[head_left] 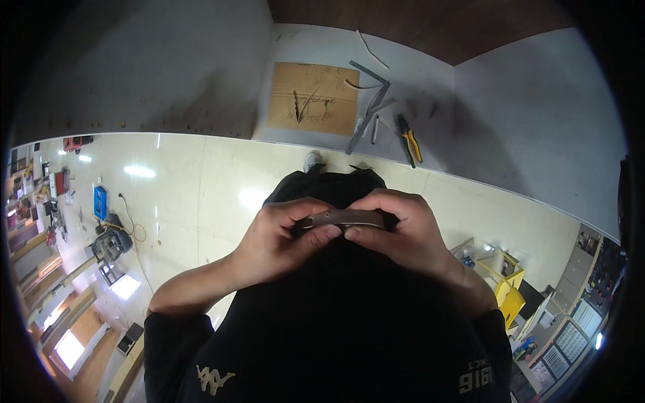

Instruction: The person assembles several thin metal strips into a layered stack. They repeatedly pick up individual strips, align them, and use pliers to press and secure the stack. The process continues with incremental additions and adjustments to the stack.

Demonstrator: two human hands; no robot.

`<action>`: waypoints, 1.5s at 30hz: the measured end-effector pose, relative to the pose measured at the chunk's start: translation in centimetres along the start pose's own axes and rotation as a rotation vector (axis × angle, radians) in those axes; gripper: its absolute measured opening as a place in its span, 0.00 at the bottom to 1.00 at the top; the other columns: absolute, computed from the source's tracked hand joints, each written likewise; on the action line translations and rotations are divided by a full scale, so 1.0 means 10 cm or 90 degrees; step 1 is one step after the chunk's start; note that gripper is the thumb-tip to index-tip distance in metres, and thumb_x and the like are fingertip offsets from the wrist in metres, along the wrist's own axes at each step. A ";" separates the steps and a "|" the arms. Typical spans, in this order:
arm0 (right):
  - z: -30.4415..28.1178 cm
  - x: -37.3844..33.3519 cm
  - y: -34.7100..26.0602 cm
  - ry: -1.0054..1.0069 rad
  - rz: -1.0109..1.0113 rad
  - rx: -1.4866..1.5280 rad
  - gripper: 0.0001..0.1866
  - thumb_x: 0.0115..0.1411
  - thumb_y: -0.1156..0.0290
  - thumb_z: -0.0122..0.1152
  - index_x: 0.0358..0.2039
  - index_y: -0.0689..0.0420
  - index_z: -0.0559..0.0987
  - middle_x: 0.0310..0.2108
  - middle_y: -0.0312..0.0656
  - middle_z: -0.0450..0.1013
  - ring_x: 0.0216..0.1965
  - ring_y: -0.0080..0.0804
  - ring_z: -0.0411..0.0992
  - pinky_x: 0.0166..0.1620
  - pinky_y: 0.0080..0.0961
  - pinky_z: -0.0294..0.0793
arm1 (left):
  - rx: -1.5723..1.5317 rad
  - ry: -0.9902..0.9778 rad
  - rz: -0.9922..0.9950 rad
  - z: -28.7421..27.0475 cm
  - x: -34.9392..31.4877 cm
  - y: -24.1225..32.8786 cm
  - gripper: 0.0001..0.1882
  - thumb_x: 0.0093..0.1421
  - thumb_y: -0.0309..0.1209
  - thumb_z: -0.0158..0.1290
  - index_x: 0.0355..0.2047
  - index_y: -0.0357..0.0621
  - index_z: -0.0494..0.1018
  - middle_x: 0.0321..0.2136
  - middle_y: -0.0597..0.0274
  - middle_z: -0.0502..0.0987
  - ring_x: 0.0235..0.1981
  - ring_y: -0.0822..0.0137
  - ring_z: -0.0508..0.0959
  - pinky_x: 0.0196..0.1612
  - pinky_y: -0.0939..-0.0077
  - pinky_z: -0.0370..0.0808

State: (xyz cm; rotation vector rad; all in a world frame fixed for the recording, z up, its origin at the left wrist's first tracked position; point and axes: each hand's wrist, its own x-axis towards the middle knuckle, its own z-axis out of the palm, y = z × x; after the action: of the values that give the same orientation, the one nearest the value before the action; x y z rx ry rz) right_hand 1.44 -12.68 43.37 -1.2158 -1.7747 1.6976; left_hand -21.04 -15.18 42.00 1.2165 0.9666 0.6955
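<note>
Close in front of my black shirt, both hands hold a brown, slightly curved strip [354, 216] with small holes near its left end. My left hand [277, 233] pinches that end between thumb and fingers. Around the other end, my right hand [411, 227] is closed, its thumb pressed along the lower edge. The two thumb tips lie near each other under the strip's middle. Its underside and the curled fingers are partly hidden, so I cannot make out the strip's exact kind.
Ahead, a grey work surface [484, 144] carries a marked cardboard sheet [282, 101], grey metal strips [363, 131], a thin white strip [371, 50] and yellow-and-black pliers [410, 142]. A blue crate [100, 202] and a dark machine [111, 245] stand on the floor to the left; a yellow chair [510, 302] is at right.
</note>
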 end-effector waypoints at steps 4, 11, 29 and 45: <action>0.03 0.09 0.00 0.008 -0.043 0.046 0.26 0.46 0.67 0.77 0.44 0.58 0.74 0.33 0.34 0.74 0.34 0.19 0.71 0.38 0.18 0.71 | -0.067 0.010 -0.067 -0.02 0.03 0.00 0.09 0.63 0.29 0.56 0.40 0.36 0.77 0.30 0.65 0.79 0.31 0.80 0.73 0.34 0.84 0.71; -0.01 0.15 -0.14 -0.057 0.045 -0.042 0.17 0.55 0.61 0.70 0.33 0.61 0.75 0.24 0.39 0.74 0.27 0.27 0.74 0.33 0.22 0.73 | -0.100 0.020 -0.106 -0.02 -0.01 0.01 0.11 0.63 0.31 0.57 0.42 0.37 0.76 0.31 0.66 0.79 0.32 0.80 0.74 0.37 0.84 0.71; 0.03 0.08 -0.11 0.114 -0.325 -0.312 0.22 0.49 0.68 0.71 0.44 0.59 0.76 0.30 0.40 0.74 0.32 0.34 0.74 0.35 0.28 0.75 | 0.702 0.029 0.346 -0.19 0.11 0.32 0.14 0.49 0.35 0.62 0.32 0.38 0.75 0.29 0.61 0.76 0.26 0.65 0.77 0.27 0.74 0.75; -0.01 0.12 0.45 0.166 -0.264 -0.305 0.15 0.47 0.74 0.70 0.35 0.59 0.75 0.27 0.42 0.73 0.30 0.41 0.73 0.32 0.33 0.74 | 0.598 -0.148 0.231 -0.08 0.54 -0.13 0.10 0.61 0.35 0.52 0.30 0.41 0.69 0.21 0.56 0.75 0.21 0.58 0.78 0.20 0.68 0.72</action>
State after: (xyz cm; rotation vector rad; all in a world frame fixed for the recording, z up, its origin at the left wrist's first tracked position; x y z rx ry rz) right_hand 2.33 -12.19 38.78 -1.0795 -2.1435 0.8710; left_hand -19.45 -10.48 39.48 2.2845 0.8981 0.3412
